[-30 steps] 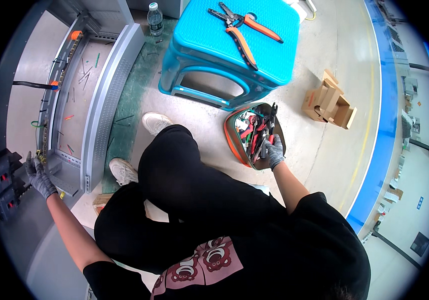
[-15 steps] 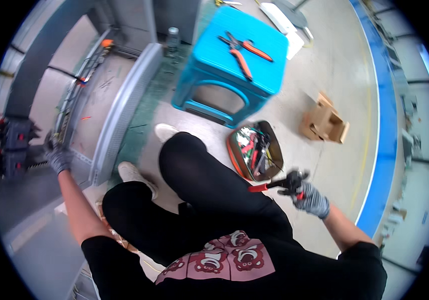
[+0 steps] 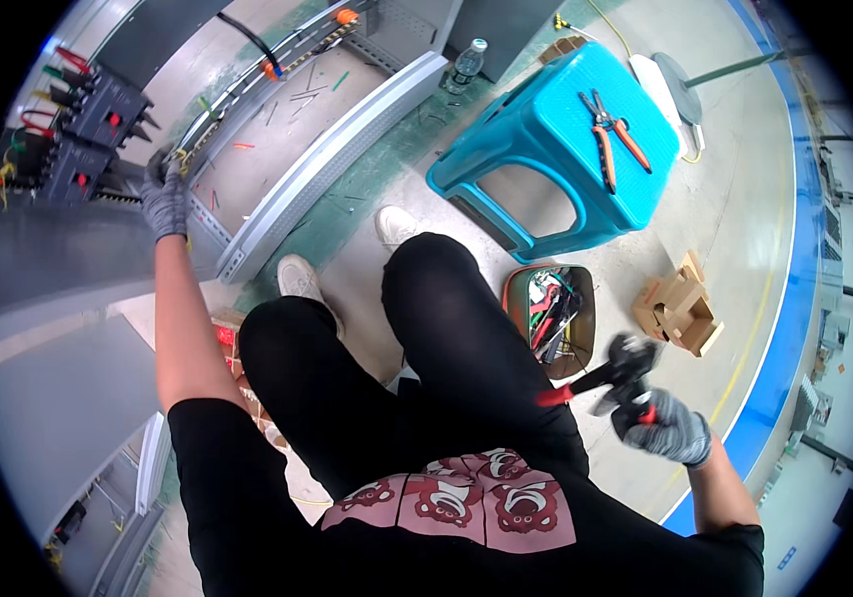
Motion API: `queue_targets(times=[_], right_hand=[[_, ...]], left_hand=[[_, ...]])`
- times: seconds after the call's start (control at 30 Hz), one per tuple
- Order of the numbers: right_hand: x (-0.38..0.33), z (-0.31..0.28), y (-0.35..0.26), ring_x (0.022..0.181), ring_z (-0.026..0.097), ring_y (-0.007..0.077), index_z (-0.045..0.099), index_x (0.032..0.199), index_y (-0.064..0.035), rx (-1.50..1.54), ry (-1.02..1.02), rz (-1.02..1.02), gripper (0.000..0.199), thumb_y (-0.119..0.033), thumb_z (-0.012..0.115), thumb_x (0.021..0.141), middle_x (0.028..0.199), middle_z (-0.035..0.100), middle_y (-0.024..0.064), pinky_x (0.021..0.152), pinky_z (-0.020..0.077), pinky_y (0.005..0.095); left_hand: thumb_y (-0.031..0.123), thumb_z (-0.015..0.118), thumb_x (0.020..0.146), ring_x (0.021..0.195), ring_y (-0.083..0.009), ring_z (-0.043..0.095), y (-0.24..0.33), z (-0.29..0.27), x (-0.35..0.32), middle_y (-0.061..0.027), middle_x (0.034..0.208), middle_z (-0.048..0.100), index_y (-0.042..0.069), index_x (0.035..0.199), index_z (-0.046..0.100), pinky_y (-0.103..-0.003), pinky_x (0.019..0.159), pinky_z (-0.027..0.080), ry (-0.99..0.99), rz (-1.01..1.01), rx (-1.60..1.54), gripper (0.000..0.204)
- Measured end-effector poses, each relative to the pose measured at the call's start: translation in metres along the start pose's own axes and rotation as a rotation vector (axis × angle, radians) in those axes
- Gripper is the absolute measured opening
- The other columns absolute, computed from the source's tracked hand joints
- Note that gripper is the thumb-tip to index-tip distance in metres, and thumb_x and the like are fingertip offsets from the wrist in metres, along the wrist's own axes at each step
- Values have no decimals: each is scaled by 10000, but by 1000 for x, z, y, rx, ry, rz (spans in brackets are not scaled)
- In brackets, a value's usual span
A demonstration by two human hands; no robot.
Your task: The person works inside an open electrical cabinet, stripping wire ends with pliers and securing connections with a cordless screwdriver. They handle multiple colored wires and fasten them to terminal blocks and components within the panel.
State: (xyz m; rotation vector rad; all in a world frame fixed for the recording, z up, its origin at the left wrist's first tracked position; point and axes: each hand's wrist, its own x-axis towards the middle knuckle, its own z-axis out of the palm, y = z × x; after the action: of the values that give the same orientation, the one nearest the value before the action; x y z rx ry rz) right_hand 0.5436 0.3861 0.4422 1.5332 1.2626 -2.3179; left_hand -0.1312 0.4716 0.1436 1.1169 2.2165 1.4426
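Note:
My left hand, in a grey glove, reaches into the metal cabinet. Its fingers are drawn together at a bundle of thin wires along the inner rail; what they pinch is too small to make out. Close beside it are two black circuit breakers with red buttons and coloured wires. My right hand, also gloved, grips a black plier-like hand tool with red handles by one handle. The other handle sticks out to the left over my thigh. The tool's head is slightly blurred.
A blue plastic stool carries orange-handled wire strippers. Beside my knee stands a tool bin full of hand tools; an open cardboard box lies farther right. A water bottle stands by the cabinet's perforated edge. Wire scraps litter the cabinet floor.
The view has swung left, so the cabinet, stool and bin appear farther right. My left hand stays at the wire bundle. The tool in my right hand is turned more upright.

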Motion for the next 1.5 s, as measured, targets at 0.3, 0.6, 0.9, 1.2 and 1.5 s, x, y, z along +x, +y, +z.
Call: queue_targets(times=[0.3,0.6,0.9,1.2,1.5], right_hand=[[108,51,13,1084,506,311,452,1331,-54,-773,-171,-439,496,-207,567,873,1123,522,167,966,406,352],[134,59,33,1334,323,202,227,1449,-50,10,-571,47,778,-12,619,777,1431,359,101,1115,225,342],[183,88,35,1308,336,235,224,1435,-33,92,-829,141,962,-539,670,748,1417,325,134,1103,223,363],[266,73,-155,1140,492,284,332,1357,-12,-514,-198,-509,798,-168,737,687,1222,504,152,992,374,382],[494,124,-223,1165,420,405,299,1400,-36,-1582,341,-706,876,-215,673,628,1221,439,250,1051,292,454]], left_hand=[[90,611,861,847,-106,526,-6,7,4,-28,971,619,44,1154,616,-234,789,435,70,23,-266,297],[176,650,859,858,-102,538,22,2,-7,-24,1001,613,54,1181,588,-248,791,453,69,-110,-171,350],[-14,638,828,747,-39,468,8,24,1,37,892,579,67,1090,628,-171,681,417,89,-63,-579,274],[-23,626,840,975,-113,579,-10,16,7,-50,1076,632,12,1102,605,-248,904,464,55,42,-787,265],[52,623,862,808,-51,551,10,45,0,4,930,649,69,1077,644,-213,766,447,88,-31,-524,217]])
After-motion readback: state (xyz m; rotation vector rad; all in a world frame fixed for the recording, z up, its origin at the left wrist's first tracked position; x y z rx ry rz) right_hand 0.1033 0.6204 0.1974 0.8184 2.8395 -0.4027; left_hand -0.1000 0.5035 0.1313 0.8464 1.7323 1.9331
